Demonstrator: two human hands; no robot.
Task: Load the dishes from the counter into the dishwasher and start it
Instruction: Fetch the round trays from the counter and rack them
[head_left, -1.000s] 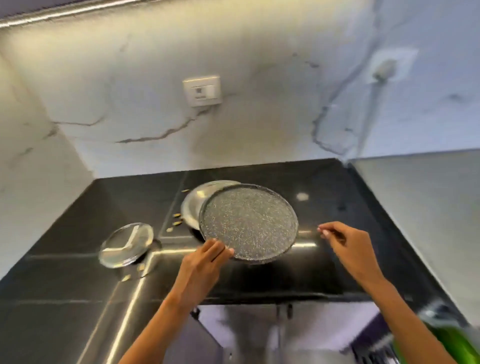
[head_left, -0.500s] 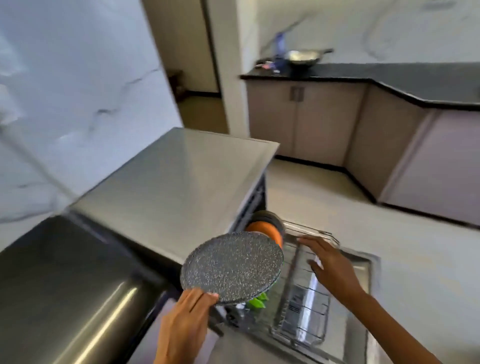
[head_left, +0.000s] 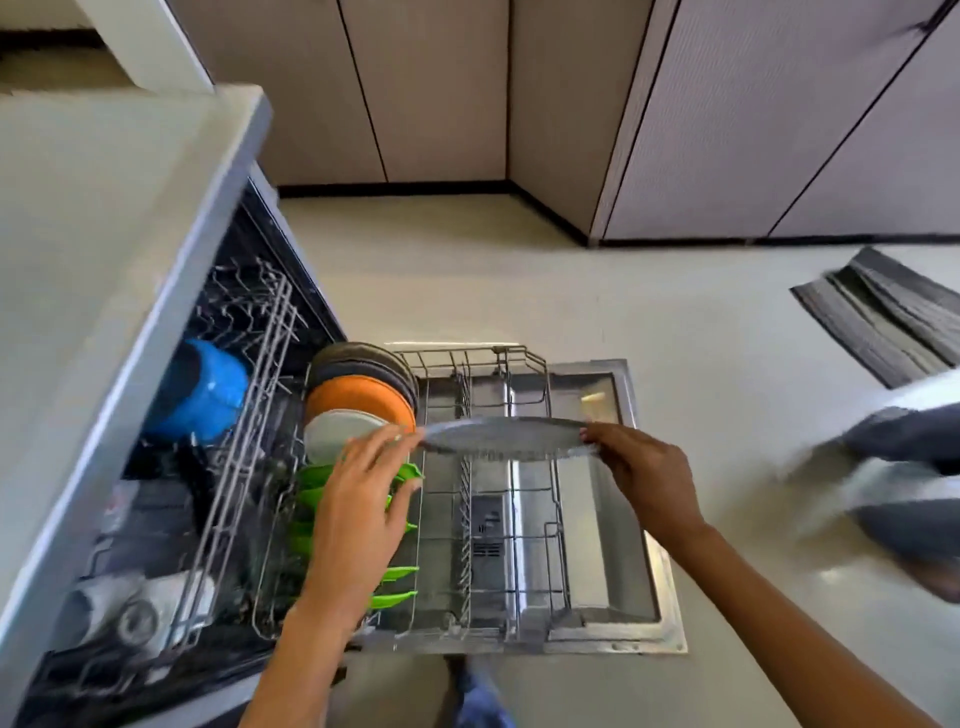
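Observation:
A grey speckled plate (head_left: 506, 437) hangs edge-on above the pulled-out lower rack (head_left: 524, 530) of the open dishwasher. My left hand (head_left: 363, 499) holds its left rim and my right hand (head_left: 641, 475) pinches its right rim. Standing in the rack's left side are dark plates (head_left: 363, 361), an orange plate (head_left: 358, 400), a white plate (head_left: 332, 436) and several green plates (head_left: 311, 480), partly hidden by my left hand. The right half of the rack holds nothing.
The upper rack (head_left: 244, 364) inside the dishwasher holds a blue cup (head_left: 202, 389) and white cups (head_left: 140, 605). The open door (head_left: 618, 525) lies flat under the lower rack. A grey counter top (head_left: 93, 234) is at left, cabinets behind, a dark mat (head_left: 878, 317) on the floor.
I lifted the speckled plate off the black counter with my left hand, turned to the dishwasher, and now both hands hold it tilted edge-on over the lower rack.

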